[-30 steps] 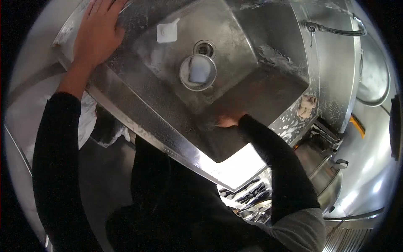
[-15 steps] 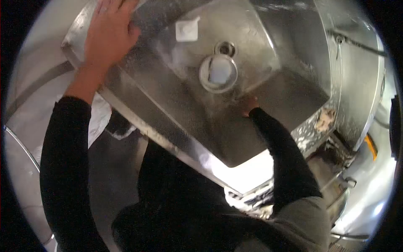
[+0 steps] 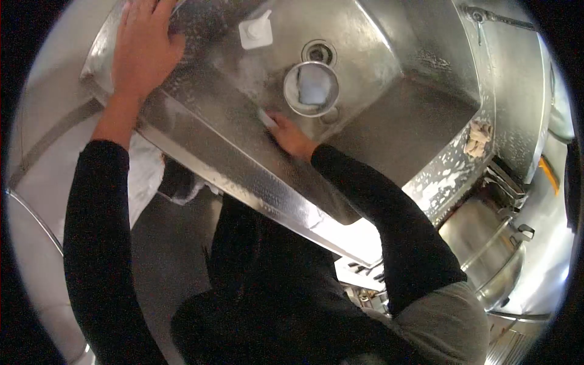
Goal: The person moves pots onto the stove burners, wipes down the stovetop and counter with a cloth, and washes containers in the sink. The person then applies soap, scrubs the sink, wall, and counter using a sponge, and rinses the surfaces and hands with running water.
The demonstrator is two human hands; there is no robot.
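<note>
My left hand lies on the left rim of a deep stainless steel sink, fingers stretched out and thumb apart. Down inside, my right hand is closed around a pale, flat piece against the near wall; its kind is hard to make out. Just beyond that hand stands a round metal container on the sink floor, with a whitish block or liquid in it. The drain is right behind it. A white square piece with a short handle sits farther left on the sink floor.
Suds and a crumpled beige cloth lie on the right ledge. Behind it a hose or pipe runs along the wall. A large metal pot and an orange handle are at the right. A white bag hangs at the left.
My right hand has moved left and away from me, from the right part of the sink to the near wall. My left hand stays on the rim; the view has shifted slightly.
</note>
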